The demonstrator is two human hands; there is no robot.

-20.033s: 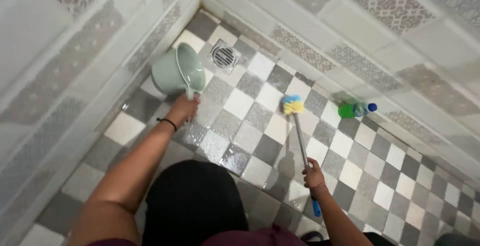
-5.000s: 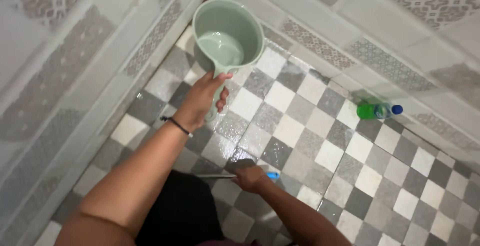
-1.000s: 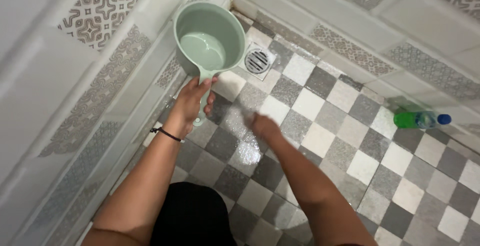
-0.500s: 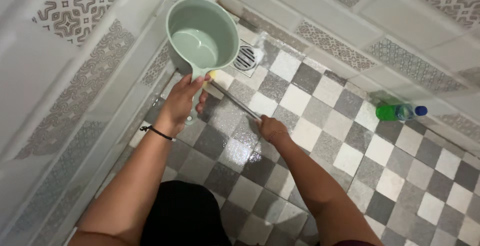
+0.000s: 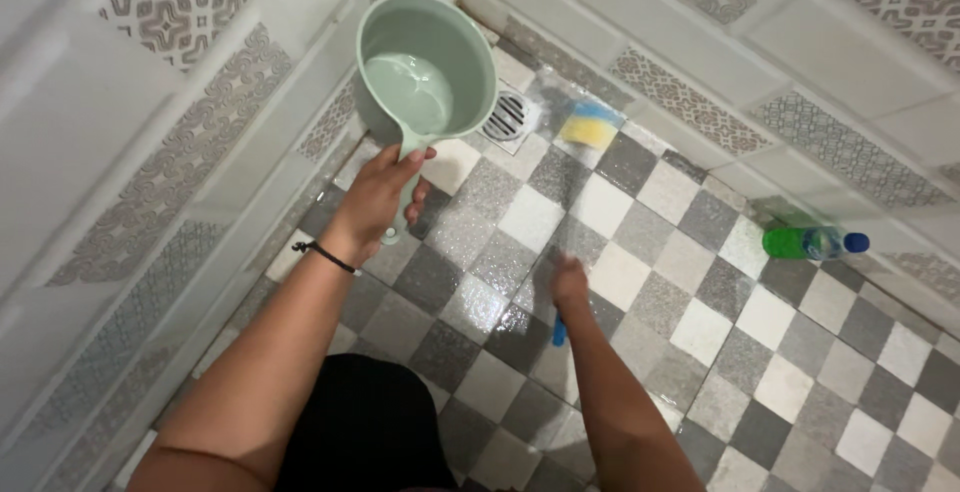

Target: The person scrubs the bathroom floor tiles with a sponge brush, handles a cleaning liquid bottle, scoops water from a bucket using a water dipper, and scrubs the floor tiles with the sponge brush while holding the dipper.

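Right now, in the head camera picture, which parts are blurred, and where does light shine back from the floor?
In the head view, the right hand and the brush head are smeared by motion blur; the left hand and green dipper stay sharp; the wet tiled floor near the right hand shows pale glare; the green bottle is in focus.

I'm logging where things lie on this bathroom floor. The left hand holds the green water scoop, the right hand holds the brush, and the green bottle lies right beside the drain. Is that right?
Not quite. In the head view the green bottle lies by the right-hand wall, well away from the drain. The rest stands: left hand holds the green scoop, right hand the brush.
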